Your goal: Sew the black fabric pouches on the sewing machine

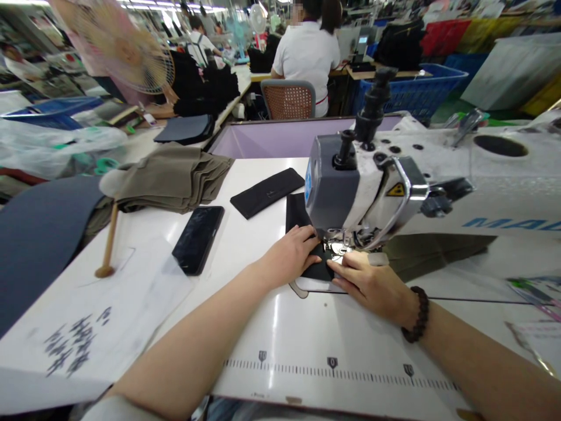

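A piece of black fabric (pixel 316 271) lies under the needle area of a white and grey sewing machine (pixel 332 181). My left hand (pixel 287 257) rests on its left part, fingers stretched out and slightly apart. To the right of the presser foot (pixel 337 248), my right hand (pixel 374 286) lies palm down, its fingertips touching the fabric's right edge near the metal plate. Both hands look flat, with nothing gripped. The machine head hides part of the fabric. A folded black fabric piece (pixel 268 192) lies farther back on the white table (pixel 263 327).
Left of my hands are a black phone (pixel 198 240), a stack of olive fabric (pixel 170 178), a wooden-handled tool (pixel 108 245) and a paper with handwriting (pixel 127 304). Olive cloth (pixel 438 254) lies under the machine arm. Beyond are a fan (pixel 131 52), a chair (pixel 289 99) and seated people.
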Demonstrator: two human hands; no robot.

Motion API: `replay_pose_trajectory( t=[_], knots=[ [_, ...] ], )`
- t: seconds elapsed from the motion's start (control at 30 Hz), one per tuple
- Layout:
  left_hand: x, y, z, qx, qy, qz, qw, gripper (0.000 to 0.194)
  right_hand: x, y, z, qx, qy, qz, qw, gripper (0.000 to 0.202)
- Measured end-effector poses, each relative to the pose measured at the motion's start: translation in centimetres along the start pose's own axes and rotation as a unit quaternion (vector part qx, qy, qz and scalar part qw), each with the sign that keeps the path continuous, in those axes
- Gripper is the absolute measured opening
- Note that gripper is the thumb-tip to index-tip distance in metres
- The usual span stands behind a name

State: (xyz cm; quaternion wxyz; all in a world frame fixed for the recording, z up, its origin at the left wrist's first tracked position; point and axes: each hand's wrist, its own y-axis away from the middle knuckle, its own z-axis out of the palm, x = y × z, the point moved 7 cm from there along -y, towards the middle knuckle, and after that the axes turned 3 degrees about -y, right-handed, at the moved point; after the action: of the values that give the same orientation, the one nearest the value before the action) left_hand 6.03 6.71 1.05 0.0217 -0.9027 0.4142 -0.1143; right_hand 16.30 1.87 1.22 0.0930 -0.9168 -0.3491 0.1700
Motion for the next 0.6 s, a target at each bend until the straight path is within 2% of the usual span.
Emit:
replay_pose_trajectory(
  t=[0.07, 0.17, 0.27, 0.33, 0.6],
  knots=[
    [0.1, 0.1, 0.0, 0.006, -0.006, 0.008, 1.0, 0.027, 0.0, 0.0, -0.1, 0.006, 0.001, -0.003, 1.0, 0.027],
    [1.0, 0.5, -0.3, 0.001, -0.008, 0.046, 0.999, 0.018, -0.7, 0.1, -0.3, 0.009, -0.006, -0.052, 0.999, 0.028],
    [2.8, 1.2, -0.6, -0.042, 0.014, 0.122, 0.991, 0.017, -1.5, 0.5, -0.4, 0.004, -0.006, -0.101, 0.995, 0.03],
    [3.6, 1.7, -0.8, -0.067, 0.026, 0.157, 0.985, 0.019, -1.7, 0.6, -0.3, -0.002, -0.001, -0.109, 0.994, 0.03],
    [3.1, 1.6, -0.8, -0.049, 0.022, 0.135, 0.989, 0.021, -1.1, 0.6, 0.2, -0.015, 0.002, -0.074, 0.997, 0.031]
  ],
)
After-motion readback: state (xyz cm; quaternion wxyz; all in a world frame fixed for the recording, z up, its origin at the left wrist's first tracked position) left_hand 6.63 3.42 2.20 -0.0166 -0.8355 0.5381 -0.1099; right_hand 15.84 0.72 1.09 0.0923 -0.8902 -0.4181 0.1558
